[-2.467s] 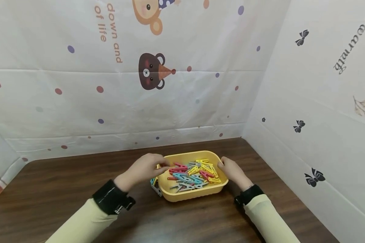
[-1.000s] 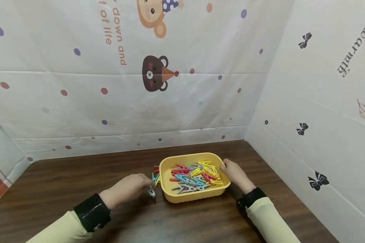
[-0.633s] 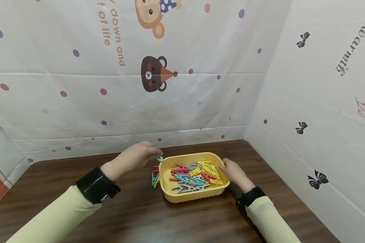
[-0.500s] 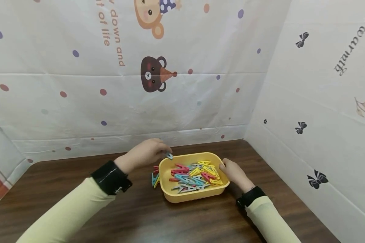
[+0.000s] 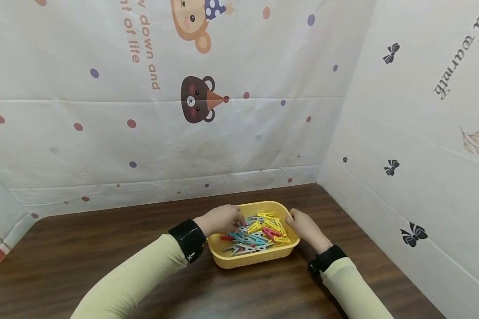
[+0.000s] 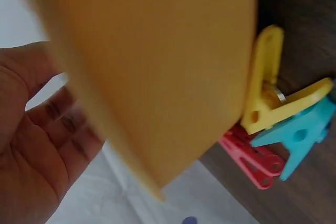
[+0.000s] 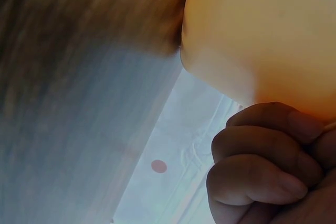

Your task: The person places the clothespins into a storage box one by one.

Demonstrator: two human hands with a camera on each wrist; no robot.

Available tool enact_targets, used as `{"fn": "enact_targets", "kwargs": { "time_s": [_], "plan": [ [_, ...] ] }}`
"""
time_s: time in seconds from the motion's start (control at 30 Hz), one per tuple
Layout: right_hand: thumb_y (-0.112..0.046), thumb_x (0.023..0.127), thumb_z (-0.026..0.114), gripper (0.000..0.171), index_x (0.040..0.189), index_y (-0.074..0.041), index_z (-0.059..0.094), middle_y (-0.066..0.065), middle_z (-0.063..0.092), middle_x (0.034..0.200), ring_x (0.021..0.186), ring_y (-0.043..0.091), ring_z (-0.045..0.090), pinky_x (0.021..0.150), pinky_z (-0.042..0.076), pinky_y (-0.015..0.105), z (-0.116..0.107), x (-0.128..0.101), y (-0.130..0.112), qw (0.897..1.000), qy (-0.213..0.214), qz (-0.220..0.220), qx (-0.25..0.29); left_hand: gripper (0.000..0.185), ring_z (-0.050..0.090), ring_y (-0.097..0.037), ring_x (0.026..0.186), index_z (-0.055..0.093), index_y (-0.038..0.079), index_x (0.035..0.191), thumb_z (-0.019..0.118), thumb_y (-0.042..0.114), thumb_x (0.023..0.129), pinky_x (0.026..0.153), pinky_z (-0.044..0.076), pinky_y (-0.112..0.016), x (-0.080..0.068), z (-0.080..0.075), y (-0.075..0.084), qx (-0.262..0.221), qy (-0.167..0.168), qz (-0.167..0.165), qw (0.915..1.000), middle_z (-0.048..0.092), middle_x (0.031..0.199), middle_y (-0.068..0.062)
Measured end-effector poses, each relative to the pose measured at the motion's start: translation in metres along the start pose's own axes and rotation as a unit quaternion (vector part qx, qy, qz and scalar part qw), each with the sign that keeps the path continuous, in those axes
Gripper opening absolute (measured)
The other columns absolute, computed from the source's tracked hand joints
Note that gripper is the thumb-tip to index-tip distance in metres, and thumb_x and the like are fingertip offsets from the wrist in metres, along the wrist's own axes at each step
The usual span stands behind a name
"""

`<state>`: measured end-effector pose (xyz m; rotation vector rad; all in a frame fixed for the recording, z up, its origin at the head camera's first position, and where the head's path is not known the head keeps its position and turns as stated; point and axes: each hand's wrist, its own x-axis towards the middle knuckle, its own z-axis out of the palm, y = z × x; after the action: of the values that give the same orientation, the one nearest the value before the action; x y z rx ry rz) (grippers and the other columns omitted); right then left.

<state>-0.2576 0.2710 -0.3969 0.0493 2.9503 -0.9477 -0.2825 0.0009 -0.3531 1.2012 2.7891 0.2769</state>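
Left hand has come in over the left rim of the yellow tray; half a second ago it was above the far-left corner pinching a small blue-grey clothespin. Now its fingers reach down among the loose clothespins. Whether the pin has been let go, or what the fingers close on, cannot be told. Judgement: the stray pin has likely been returned to the pile.

Right hand is curled over the tray's right rim, steadying it.

Tray sits on the dark wooden table, long axis left to right.

Left wrist view: yellow, teal and red pins lie outside the tray wall.
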Motion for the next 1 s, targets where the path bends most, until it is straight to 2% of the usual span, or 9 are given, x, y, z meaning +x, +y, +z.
{"fn": "enact_targets", "kwargs": {
  "time_s": [0.1, 0.2, 0.3, 0.4, 0.47, 0.57, 0.7, 0.87, 1.0],
  "plan": [
    [-0.02, 0.106, 0.046, 0.022, 0.098, -0.001, 0.054, 0.008, 0.048, 0.074, 0.064, 0.018, 0.051, 0.055, 0.041, 0.027, 0.0, -0.001, 0.0, 1.0, 0.003, -0.001, -0.002, 0.025, 0.066, -0.018, 0.105, 0.078, 0.014, 0.111, 0.081, 0.015, 0.087, 0.096, 0.057, -0.037, -0.003, 0.002, 0.0, 0.003, -0.008, -0.005, 1.0, 0.072, 0.11, -0.003],
    [-0.02, 0.106, 0.046, 0.022, 0.098, -0.001, 0.054, 0.008, 0.048, 0.074, 0.063, 0.018, 0.051, 0.055, 0.041, 0.026, 0.002, -0.002, 0.001, 1.0, 0.0, 0.001, -0.003, 0.032, 0.067, -0.022, 0.113, 0.075, 0.014, 0.12, 0.08, 0.018, 0.089, 0.099, 0.056, -0.041, -0.011, -0.006, -0.001, -0.006, 0.0, -0.009, 0.9999, 0.071, 0.119, -0.005],
    [-0.019, 0.105, 0.046, 0.022, 0.099, -0.001, 0.054, 0.008, 0.049, 0.074, 0.063, 0.018, 0.051, 0.055, 0.041, 0.026, 0.003, -0.003, 0.001, 1.0, -0.003, 0.002, -0.001, 0.032, 0.067, -0.025, 0.115, 0.073, 0.013, 0.123, 0.077, 0.018, 0.091, 0.097, 0.056, -0.044, -0.028, -0.02, -0.008, -0.013, 0.031, -0.014, 0.9993, 0.07, 0.124, -0.006],
    [-0.019, 0.105, 0.046, 0.021, 0.099, -0.001, 0.055, 0.008, 0.049, 0.074, 0.063, 0.018, 0.051, 0.055, 0.041, 0.026, 0.002, -0.003, -0.001, 1.0, 0.002, 0.005, -0.002, 0.026, 0.069, -0.026, 0.109, 0.074, 0.01, 0.119, 0.074, 0.015, 0.093, 0.092, 0.057, -0.043, -0.049, -0.035, -0.02, -0.012, 0.077, -0.013, 0.9968, 0.071, 0.118, -0.007],
    [-0.019, 0.105, 0.047, 0.021, 0.099, -0.001, 0.055, 0.008, 0.049, 0.074, 0.063, 0.019, 0.051, 0.055, 0.041, 0.026, 0.001, -0.003, -0.002, 1.0, 0.005, 0.004, -0.004, 0.023, 0.069, -0.024, 0.106, 0.075, 0.009, 0.115, 0.073, 0.014, 0.093, 0.091, 0.058, -0.042, -0.065, -0.038, -0.029, -0.015, 0.099, -0.02, 0.9948, 0.073, 0.115, -0.006],
    [-0.019, 0.105, 0.047, 0.021, 0.099, 0.0, 0.055, 0.008, 0.049, 0.074, 0.064, 0.019, 0.051, 0.056, 0.041, 0.026, 0.001, -0.003, -0.003, 1.0, 0.004, 0.001, -0.007, 0.018, 0.07, -0.022, 0.102, 0.076, 0.009, 0.11, 0.073, 0.012, 0.092, 0.088, 0.059, -0.041, -0.085, -0.031, -0.046, -0.006, 0.11, -0.031, 0.9934, 0.074, 0.109, -0.005],
    [-0.019, 0.105, 0.047, 0.022, 0.1, 0.0, 0.056, 0.008, 0.05, 0.074, 0.064, 0.018, 0.052, 0.056, 0.041, 0.026, 0.001, -0.002, -0.003, 1.0, -0.001, 0.003, -0.006, 0.019, 0.07, -0.023, 0.1, 0.076, 0.009, 0.108, 0.076, 0.011, 0.089, 0.088, 0.059, -0.042, -0.103, -0.011, -0.064, -0.002, 0.091, -0.047, 0.9947, 0.074, 0.106, -0.004],
    [-0.02, 0.105, 0.046, 0.022, 0.101, 0.0, 0.055, 0.008, 0.05, 0.075, 0.063, 0.018, 0.052, 0.055, 0.041, 0.026, 0.001, -0.003, -0.003, 1.0, 0.0, 0.004, -0.003, 0.023, 0.07, -0.023, 0.099, 0.077, 0.008, 0.108, 0.08, 0.012, 0.086, 0.088, 0.059, -0.043, -0.11, 0.012, -0.074, -0.006, 0.076, -0.058, 0.9954, 0.073, 0.106, -0.004],
    [-0.019, 0.105, 0.047, 0.021, 0.099, -0.001, 0.054, 0.007, 0.048, 0.074, 0.063, 0.018, 0.05, 0.055, 0.04, 0.026, 0.0, -0.004, -0.003, 1.0, 0.004, 0.0, -0.006, 0.032, 0.07, -0.027, 0.106, 0.075, 0.005, 0.114, 0.081, 0.013, 0.084, 0.092, 0.058, -0.046, -0.109, 0.025, -0.075, -0.007, 0.063, -0.063, 0.996, 0.071, 0.114, -0.009]
  ]
}}
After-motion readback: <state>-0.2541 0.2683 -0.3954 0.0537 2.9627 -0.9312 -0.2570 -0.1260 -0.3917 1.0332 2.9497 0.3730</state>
